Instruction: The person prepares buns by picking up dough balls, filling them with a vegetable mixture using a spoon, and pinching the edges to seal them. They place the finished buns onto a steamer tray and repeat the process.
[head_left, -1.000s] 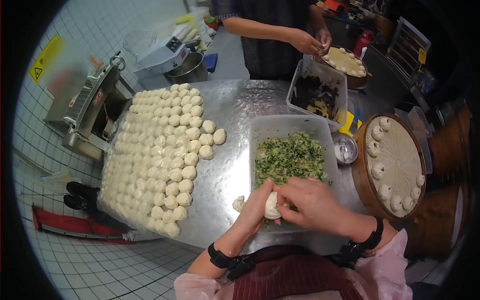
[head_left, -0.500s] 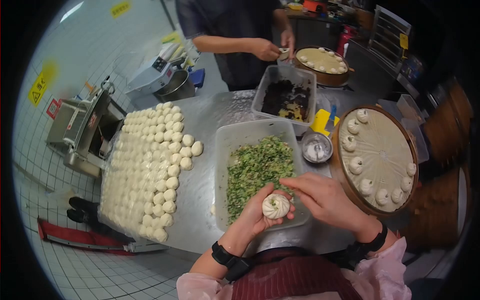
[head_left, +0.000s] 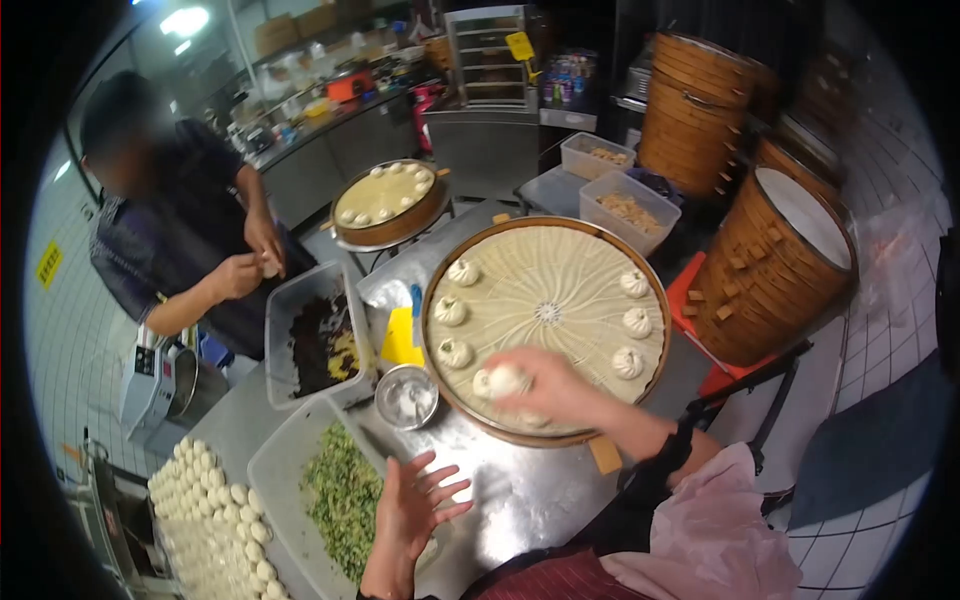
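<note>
The right hand [head_left: 545, 388] held a bun [head_left: 508, 381] over the 7 o'clock part of the large steamer [head_left: 547, 250]; its grip was narrow around the bun. The left hand [head_left: 412, 502] held nothing, its grip wide, near the green filling [head_left: 342, 490] in a plastic box [head_left: 275, 465]. On the steamer's lined base, pleated buns [head_left: 450, 311] sat from 8 to 10 o'clock, others from 2 to 4. A metal bowl [head_left: 407, 398] with white contents stood at 8 o'clock of the steamer, and a box of dark filling [head_left: 318, 345] at 9. The right hand hid part of the lower row. The bun was round, without long axis; blur hid where its top pointed.
</note>
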